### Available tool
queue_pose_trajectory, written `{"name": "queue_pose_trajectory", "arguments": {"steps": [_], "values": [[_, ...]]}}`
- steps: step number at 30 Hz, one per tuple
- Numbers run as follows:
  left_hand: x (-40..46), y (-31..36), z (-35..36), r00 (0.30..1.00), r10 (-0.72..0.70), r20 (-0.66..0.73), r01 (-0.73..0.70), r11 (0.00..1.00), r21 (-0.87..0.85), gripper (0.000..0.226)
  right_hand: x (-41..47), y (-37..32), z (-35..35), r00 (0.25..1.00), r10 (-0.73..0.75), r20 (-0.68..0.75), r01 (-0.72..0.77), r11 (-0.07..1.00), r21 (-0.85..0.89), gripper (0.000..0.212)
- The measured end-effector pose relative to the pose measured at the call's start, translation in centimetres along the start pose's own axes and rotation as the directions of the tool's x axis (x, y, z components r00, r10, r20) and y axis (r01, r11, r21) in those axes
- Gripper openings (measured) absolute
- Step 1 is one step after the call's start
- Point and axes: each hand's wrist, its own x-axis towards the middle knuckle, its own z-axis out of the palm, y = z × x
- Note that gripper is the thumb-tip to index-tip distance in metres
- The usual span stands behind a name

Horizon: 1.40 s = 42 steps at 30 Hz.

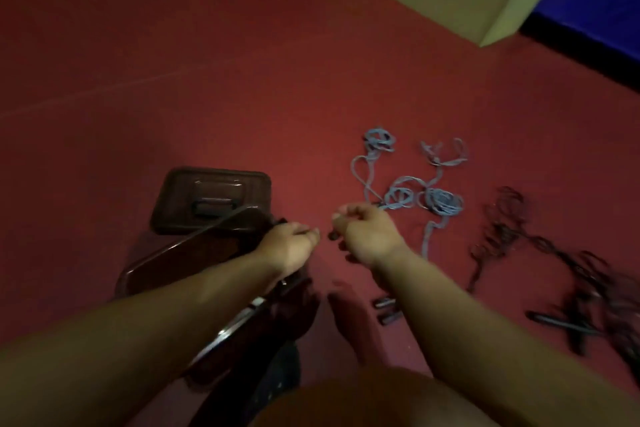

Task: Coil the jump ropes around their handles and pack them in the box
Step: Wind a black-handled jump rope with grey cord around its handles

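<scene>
Rope stock on red floor [173, 45]: blue jump rope [408, 194] lies loose and tangled at centre, black jump rope [512, 236] sprawls toward the right edge, dark box [194, 253] and its lid [211, 198] sit at left. Right hand [367, 236] is curled round a blue strand; left hand [291, 243] hovers over the box rim, grip unclear. Risk: pulling the strand could tighten the tangles into knots.

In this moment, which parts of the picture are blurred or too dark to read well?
Head view: the light is dim and the picture soft overall; the black rope and its handles at the right edge are smeared by motion blur; the blue rope is clearer; the brown box is dark, its inside unreadable; what the right hand and left hand hold is hard to tell; the wide lens bends the edges.
</scene>
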Motion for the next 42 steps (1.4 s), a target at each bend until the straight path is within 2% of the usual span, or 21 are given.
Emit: {"name": "queue_pose_trajectory", "arguments": {"steps": [2,4,5,8,10,12,14,15,17,21,23,27,30,34,36,39,42], "values": [[-0.2,2.6,2.2,0.989,0.125,0.083,-0.137,0.979,0.150,0.027,-0.9,-1.3,-5.7,0.992,-0.062,-0.106,0.062,0.998,-0.003,0.005],[-0.4,5.8,4.3,0.959,0.194,0.208,-0.254,0.915,0.313,0.031,-2.5,-1.7,-11.8,0.976,-0.092,-0.197,0.083,0.995,-0.053,0.007],[-0.5,7.1,4.7,0.940,0.217,0.264,-0.313,0.857,0.408,0.034,-3.1,-1.6,-13.8,0.972,-0.094,-0.214,0.078,0.994,-0.082,0.010],[-1.3,12.0,7.5,0.836,0.216,0.505,-0.530,0.557,0.639,0.038,-5.8,1.0,-19.8,0.949,-0.015,-0.315,-0.001,0.999,-0.052,0.026],[-2.2,15.2,10.0,0.737,0.122,0.665,-0.650,0.399,0.647,0.046,-7.1,3.6,-22.2,0.928,0.054,-0.369,-0.060,0.998,-0.006,0.033],[-2.9,17.3,11.9,0.658,0.031,0.753,-0.718,0.326,0.614,0.053,-7.5,6.1,-23.1,0.915,0.093,-0.393,-0.088,0.996,0.032,0.038],[-2.8,18.5,15.2,0.610,-0.014,0.793,-0.760,0.272,0.590,0.056,-7.4,8.8,-23.9,0.905,0.137,-0.402,-0.103,0.989,0.104,0.038],[-2.5,18.7,16.9,0.599,-0.015,0.801,-0.768,0.272,0.580,0.055,-7.1,10.1,-24.1,0.904,0.155,-0.399,-0.109,0.985,0.135,0.037],[-1.6,17.3,19.8,0.619,0.011,0.785,-0.743,0.334,0.581,0.049,-6.4,12.5,-24.1,0.898,0.190,-0.396,-0.138,0.978,0.157,0.035],[1.7,10.7,25.6,0.764,0.035,0.645,-0.581,0.473,0.662,0.041,-4.1,18.9,-24.4,0.873,0.304,-0.381,-0.233,0.947,0.222,0.037],[3.8,6.4,26.7,0.836,-0.014,0.549,-0.464,0.516,0.720,0.039,-3.2,21.6,-24.0,0.859,0.368,-0.356,-0.293,0.923,0.247,0.035],[6.7,-0.5,27.3,0.929,-0.103,0.356,-0.257,0.515,0.818,0.064,-0.8,26.1,-22.8,0.818,0.479,-0.320,-0.373,0.863,0.341,0.029],[7.6,-3.2,27.7,0.954,-0.061,0.295,-0.239,0.441,0.865,0.076,0.6,28.3,-21.5,0.808,0.520,-0.275,-0.411,0.834,0.369,0.029],[8.9,-4.6,28.0,0.941,-0.026,0.337,-0.294,0.430,0.854,0.052,1.6,29.7,-20.0,0.814,0.519,-0.262,-0.410,0.831,0.375,0.018],[9.2,-4.3,27.7,0.913,-0.045,0.406,-0.352,0.417,0.838,0.037,1.8,30.1,-19.4,0.809,0.525,-0.264,-0.424,0.832,0.357,0.023],[9.2,-2.8,26.4,0.840,-0.124,0.529,-0.371,0.579,0.726,0.016,1.9,29.2,-19.2,0.805,0.520,-0.284,-0.434,0.844,0.316,0.031],[8.8,-0.1,24.4,0.690,-0.221,0.690,-0.374,0.707,0.601,0.013,2.1,25.8,-20.1,0.840,0.414,-0.350,-0.296,0.891,0.344,0.037]]}}
